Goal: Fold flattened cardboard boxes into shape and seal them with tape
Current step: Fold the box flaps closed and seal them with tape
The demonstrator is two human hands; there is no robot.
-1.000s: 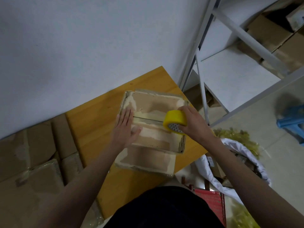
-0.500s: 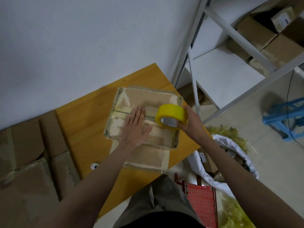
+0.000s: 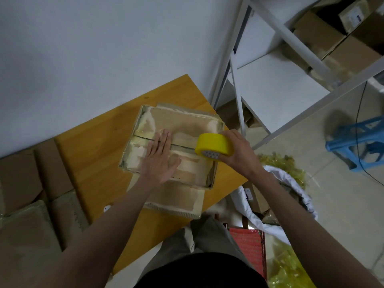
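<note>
A worn cardboard box (image 3: 182, 123) with old tape marks stands on a wooden table (image 3: 93, 146), its top flaps shut along a middle seam. My left hand (image 3: 160, 159) lies flat on the flaps, fingers straight, pressing over the seam. My right hand (image 3: 236, 152) grips a yellow tape roll (image 3: 214, 145) held at the box's right end, over the seam. Another flattened piece of cardboard (image 3: 176, 198) lies under the box toward me.
Cardboard boxes (image 3: 25, 194) are piled left of the table. A grey metal shelf rack (image 3: 280, 84) with boxes (image 3: 332, 40) stands at the right. A white bag of scraps (image 3: 291, 183), a red crate (image 3: 249, 244) and a blue stool (image 3: 357, 138) sit on the floor.
My left hand slid rightward along the seam toward the box's middle. The tape roll in my right hand stayed at the box's right end.
</note>
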